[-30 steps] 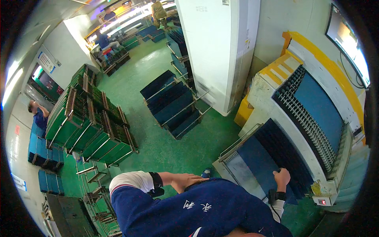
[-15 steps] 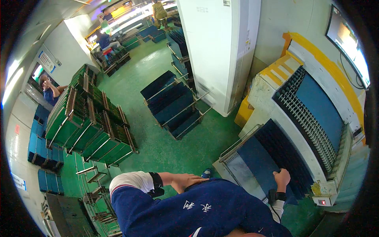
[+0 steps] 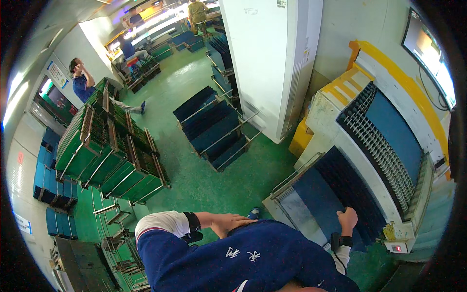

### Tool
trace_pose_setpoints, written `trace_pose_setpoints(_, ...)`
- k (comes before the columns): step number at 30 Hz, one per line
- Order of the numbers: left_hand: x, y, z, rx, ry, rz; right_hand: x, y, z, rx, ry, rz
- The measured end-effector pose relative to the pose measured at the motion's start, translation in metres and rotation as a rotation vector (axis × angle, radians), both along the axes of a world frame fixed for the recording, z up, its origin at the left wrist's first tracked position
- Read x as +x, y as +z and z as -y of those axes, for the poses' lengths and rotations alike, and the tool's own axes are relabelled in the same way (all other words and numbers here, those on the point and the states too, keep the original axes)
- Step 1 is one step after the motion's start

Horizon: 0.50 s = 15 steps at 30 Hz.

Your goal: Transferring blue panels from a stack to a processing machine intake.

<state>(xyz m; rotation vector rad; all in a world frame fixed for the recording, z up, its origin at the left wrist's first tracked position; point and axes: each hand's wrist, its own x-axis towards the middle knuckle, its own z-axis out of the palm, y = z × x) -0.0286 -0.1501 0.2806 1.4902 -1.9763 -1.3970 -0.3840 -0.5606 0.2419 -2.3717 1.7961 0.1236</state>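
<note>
My left hand (image 3: 230, 223) lies flat against the front of my navy shirt (image 3: 272, 243) near the waist, fingers stretched out and holding nothing. On the right, my right hand (image 3: 347, 220) is closed at the edge of a dark blue panel (image 3: 317, 194). That panel leans at the front of a row of similar dark panels (image 3: 351, 182) in a metal rack (image 3: 295, 176). The fingertips of my right hand are partly hidden.
A conveyor machine (image 3: 379, 146) with rollers stands at the right. Ahead are a rack of blue panels (image 3: 214, 129) and a white cabinet (image 3: 265, 58). Green panels in racks (image 3: 109, 146) stand at the left. A person (image 3: 83, 82) walks behind them; other people sit farther back.
The person behind the green panel racks has moved right, away from the doorway, with a leg now showing past the racks. My two hands have stayed in place.
</note>
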Motion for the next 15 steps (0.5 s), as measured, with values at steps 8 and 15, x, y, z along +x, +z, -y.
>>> trace_pose_setpoints(8,-0.002,-0.001,-0.008,0.031,-0.002,-0.031,-0.007,0.002,-0.013,0.063,0.107,0.072)
trace_pose_setpoints(15,0.0,-0.008,0.004,-0.017,-0.043,-0.004,-0.014,0.05,-0.022,-0.03,0.183,0.132)
